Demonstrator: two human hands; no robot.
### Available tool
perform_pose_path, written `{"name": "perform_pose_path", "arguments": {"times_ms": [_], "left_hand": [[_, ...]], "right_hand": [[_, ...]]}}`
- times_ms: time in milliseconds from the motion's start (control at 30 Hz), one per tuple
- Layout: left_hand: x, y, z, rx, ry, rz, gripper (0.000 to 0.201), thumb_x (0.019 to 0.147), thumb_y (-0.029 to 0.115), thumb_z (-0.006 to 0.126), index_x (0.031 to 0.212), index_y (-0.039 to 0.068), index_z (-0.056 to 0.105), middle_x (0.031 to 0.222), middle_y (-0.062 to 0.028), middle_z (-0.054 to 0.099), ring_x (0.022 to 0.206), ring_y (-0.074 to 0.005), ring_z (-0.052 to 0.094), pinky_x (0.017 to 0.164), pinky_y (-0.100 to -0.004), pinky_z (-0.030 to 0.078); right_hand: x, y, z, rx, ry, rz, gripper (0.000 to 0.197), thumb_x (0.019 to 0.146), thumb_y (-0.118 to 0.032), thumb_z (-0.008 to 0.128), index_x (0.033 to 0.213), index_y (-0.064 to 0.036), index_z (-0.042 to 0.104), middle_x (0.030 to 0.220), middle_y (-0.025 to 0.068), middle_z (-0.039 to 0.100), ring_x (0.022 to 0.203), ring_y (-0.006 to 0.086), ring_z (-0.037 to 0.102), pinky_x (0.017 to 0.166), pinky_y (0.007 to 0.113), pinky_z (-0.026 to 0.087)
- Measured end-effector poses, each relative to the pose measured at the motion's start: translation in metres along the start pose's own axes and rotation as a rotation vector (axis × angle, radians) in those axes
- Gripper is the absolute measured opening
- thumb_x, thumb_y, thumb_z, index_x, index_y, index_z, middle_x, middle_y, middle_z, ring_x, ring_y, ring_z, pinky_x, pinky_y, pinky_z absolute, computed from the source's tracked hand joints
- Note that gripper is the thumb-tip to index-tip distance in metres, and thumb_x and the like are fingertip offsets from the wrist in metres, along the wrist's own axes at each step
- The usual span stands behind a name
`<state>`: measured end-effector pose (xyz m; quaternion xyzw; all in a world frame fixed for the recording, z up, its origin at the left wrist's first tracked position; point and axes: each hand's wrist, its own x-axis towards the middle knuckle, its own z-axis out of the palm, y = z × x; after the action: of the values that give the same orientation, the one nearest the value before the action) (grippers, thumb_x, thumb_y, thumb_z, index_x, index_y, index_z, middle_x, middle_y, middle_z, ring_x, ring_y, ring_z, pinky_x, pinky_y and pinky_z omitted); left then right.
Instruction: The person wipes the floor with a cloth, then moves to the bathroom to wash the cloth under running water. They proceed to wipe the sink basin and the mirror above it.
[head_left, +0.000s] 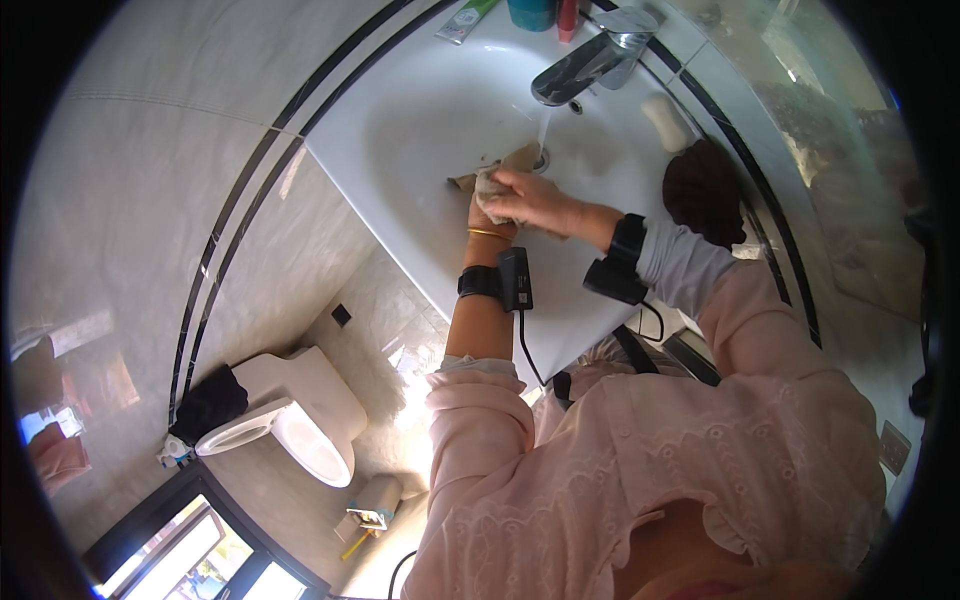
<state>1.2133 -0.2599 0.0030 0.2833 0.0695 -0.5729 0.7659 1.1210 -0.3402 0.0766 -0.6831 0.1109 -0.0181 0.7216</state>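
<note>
While water runs from the tap (590, 68), two hands meet at a beige cloth (487, 192) in the sink (395, 150).
The right hand (540, 204) is closed, fingers curled over the bunched cloth, just short of the drain (541, 160); the left hand (477, 217) is largely hidden by it, so how far its fingers open cannot be told. The left forearm reaches nearly straight forward, a yellow bangle (489, 234) at its wrist; the right slants in from the right, sleeve pushed back above a black strap (627, 239).

Right hand (543, 204) curled — overlapping left hand (479, 214).
</note>
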Motion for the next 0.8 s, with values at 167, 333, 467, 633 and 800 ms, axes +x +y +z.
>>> {"name": "perform_pose_path", "arguments": {"times_ms": [167, 333, 467, 633, 800], "left_hand": [[-0.015, -0.012, -0.01, 0.059, 0.166, -0.025, 0.046, 0.089, 0.044, 0.038, 0.117, 0.009, 0.049, 0.113, -0.0091, 0.055, 0.104, -0.0235, 0.053, 0.086, -0.0386, 0.044], [-0.028, -0.016, 0.011, 0.255, 0.424, -0.03, 0.041, 0.088, 0.04, 0.042, 0.11, 0.007, 0.053, 0.105, -0.0077, 0.059, 0.096, -0.0216, 0.057, 0.079, -0.0341, 0.047], [-0.042, -0.022, 0.032, 0.434, 0.568, -0.054, 0.043, 0.089, 0.038, 0.042, 0.113, 0.004, 0.053, 0.104, -0.0086, 0.06, 0.092, -0.0228, 0.06, 0.071, -0.035, 0.052], [-0.054, 0.0, 0.032, 1.233, 0.088, 0.073, 0.044, 0.083, 0.035, 0.058, 0.113, 0.004, 0.052, 0.096, -0.0095, 0.06, 0.069, -0.0178, 0.061, 0.048, -0.0315, 0.05], [-0.054, 0.043, 0.011, 1.485, 0.286, 0.37, 0.043, 0.069, 0.019, 0.075, 0.105, 0.003, 0.057, 0.081, -0.0073, 0.061, 0.065, -0.013, 0.056, 0.056, -0.0241, 0.048]], "right_hand": [[0.003, 0.007, 0.024, -0.114, 0.231, 0.073, 0.02, 0.086, -0.02, 0.059, 0.089, -0.0004, 0.058, 0.075, 0.0047, 0.059, 0.073, 0.014, 0.055, 0.069, 0.028, 0.044], [0.009, 0.018, 0.024, -0.581, 0.435, -0.235, 0.027, 0.085, -0.029, 0.055, 0.078, -0.0031, 0.059, 0.073, 0.0132, 0.062, 0.071, 0.0319, 0.059, 0.065, 0.039, 0.046], [0.019, 0.025, -0.011, -0.828, 0.425, -0.068, 0.034, 0.087, -0.037, 0.048, 0.078, -0.0068, 0.061, 0.075, 0.013, 0.063, 0.073, 0.0339, 0.06, 0.065, 0.042, 0.047], [0.005, 0.033, -0.074, -1.017, 0.33, 0.108, 0.037, 0.084, -0.037, 0.05, 0.077, -0.0026, 0.06, 0.076, 0.0197, 0.06, 0.079, 0.0361, 0.058, 0.069, 0.044, 0.044], [-0.01, 0.026, -0.094, -1.086, 0.351, 0.122, 0.022, 0.079, -0.024, 0.056, 0.078, -0.0025, 0.062, 0.079, 0.0197, 0.061, 0.076, 0.0383, 0.058, 0.067, 0.047, 0.044]]}}
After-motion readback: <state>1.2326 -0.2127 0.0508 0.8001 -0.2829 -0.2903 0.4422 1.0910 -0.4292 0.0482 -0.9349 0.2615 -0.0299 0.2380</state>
